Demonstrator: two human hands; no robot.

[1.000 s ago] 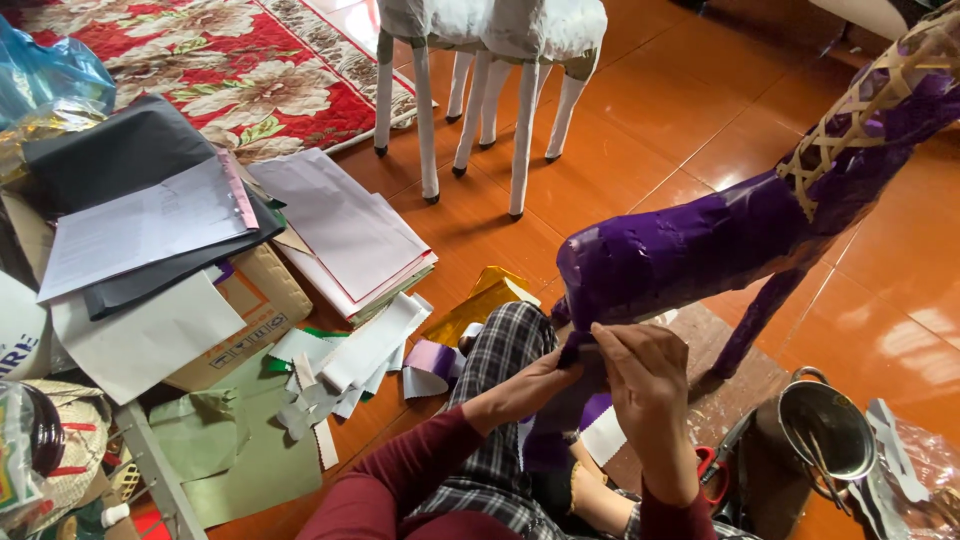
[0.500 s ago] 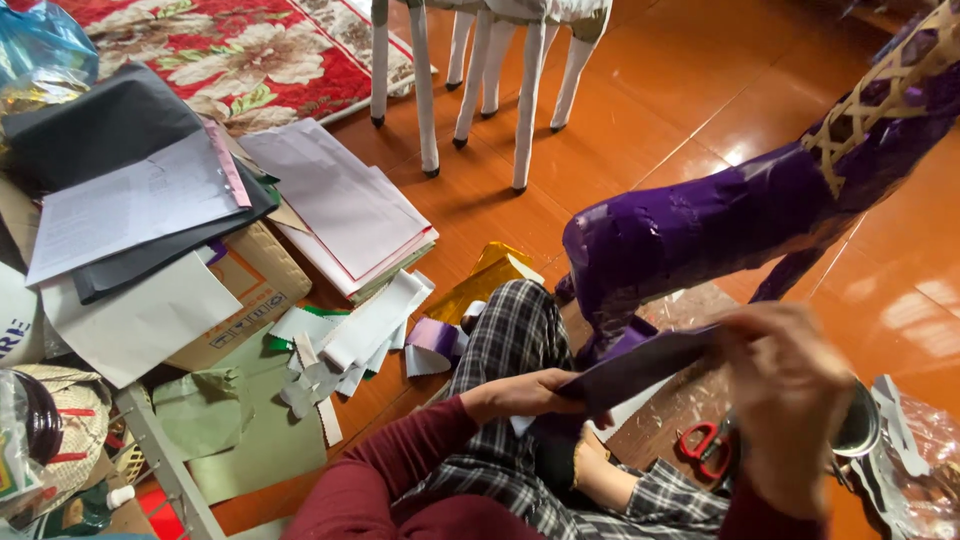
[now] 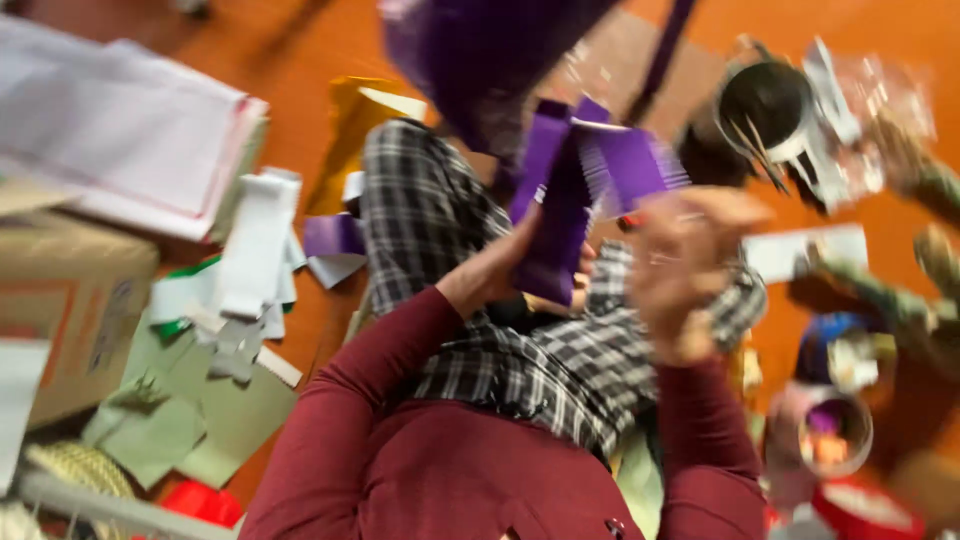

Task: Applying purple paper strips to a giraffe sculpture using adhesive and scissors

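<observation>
Gripping a folded strip of purple paper with a fringed, comb-cut edge, the left hand is closed on its lower part, fingers wrapped round the fold, over the person's lap. Right hand is raised just right of the strip, badly motion-blurred; it sits against the fringed end, but whether it pinches the paper or is open, can't tell. Both arms in dark red long sleeves. Strip held above black-and-white checked trousers, knee bent toward the orange tiled floor.

Above the hands, a large purple paper-covered shape, close over the strip. Left of the knee on the floor: small purple paper offcut, yellow paper sheet, heap of white paper strips, pale green paper pieces. Further left, brown cardboard box and stack of white and pink sheets. Right side: dark metal pot with sticks in it, white paper slip, round open container, all blurred.
</observation>
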